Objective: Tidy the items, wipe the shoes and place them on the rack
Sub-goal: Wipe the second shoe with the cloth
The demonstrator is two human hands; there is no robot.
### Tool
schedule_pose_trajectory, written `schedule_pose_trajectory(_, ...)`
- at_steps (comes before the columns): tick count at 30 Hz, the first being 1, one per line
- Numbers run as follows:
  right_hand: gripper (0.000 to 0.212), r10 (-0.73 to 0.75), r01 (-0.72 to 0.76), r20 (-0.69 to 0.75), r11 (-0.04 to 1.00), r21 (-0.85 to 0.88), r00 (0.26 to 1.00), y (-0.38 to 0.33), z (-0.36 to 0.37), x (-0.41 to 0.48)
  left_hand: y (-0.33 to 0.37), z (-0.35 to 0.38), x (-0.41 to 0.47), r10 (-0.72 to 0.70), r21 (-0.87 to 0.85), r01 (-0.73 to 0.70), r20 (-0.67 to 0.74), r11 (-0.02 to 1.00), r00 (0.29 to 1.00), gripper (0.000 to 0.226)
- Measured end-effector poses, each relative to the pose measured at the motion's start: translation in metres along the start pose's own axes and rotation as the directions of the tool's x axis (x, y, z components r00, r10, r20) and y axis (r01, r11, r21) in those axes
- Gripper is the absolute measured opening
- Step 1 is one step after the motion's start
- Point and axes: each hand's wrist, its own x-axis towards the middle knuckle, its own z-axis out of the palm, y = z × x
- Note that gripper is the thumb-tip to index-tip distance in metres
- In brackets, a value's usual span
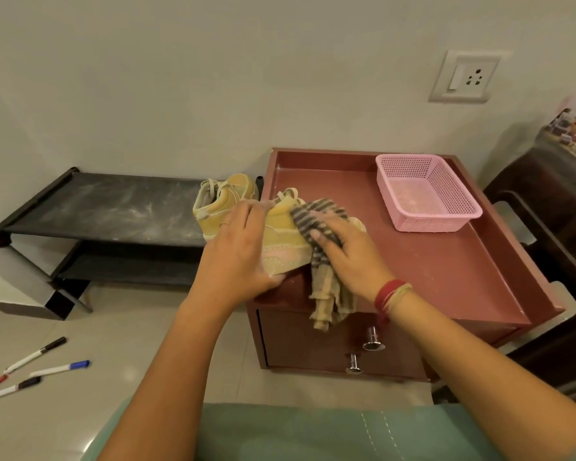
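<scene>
A yellow sneaker (285, 242) lies on its side at the front left corner of the maroon cabinet top (429, 261). My left hand (236, 247) grips its heel end. My right hand (345, 251) presses a striped grey and beige cloth (326, 281) against the shoe's side, and the cloth's loose end hangs over the cabinet's front edge. A second yellow sneaker (222, 201) stands on the right end of the top shelf of the low black shoe rack (107, 207), just left of the cabinet.
An empty pink plastic basket (426, 194) sits at the back right of the cabinet top. Several marker pens (37, 367) lie on the tiled floor at lower left. A dark wooden piece of furniture (546, 234) stands to the right. The rack's shelf looks dusty.
</scene>
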Motion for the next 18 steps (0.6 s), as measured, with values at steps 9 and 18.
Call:
schedule_pose_trajectory(9, 0.041, -0.016, 0.017, -0.026, 0.999, 0.028, 1.0, 0.0, 0.003, -0.004, 0.002, -0.002, -0.001, 0.001, -0.002, -0.001, 0.011, 1.0, 1.0, 0.094)
schedule_pose_trajectory(18, 0.04, -0.011, 0.011, -0.012, 1.0, -0.027, 1.0, 0.007, -0.003, -0.004, 0.001, 0.002, 0.001, -0.015, 0.017, 0.015, 0.022, 1.0, 1.0, 0.098)
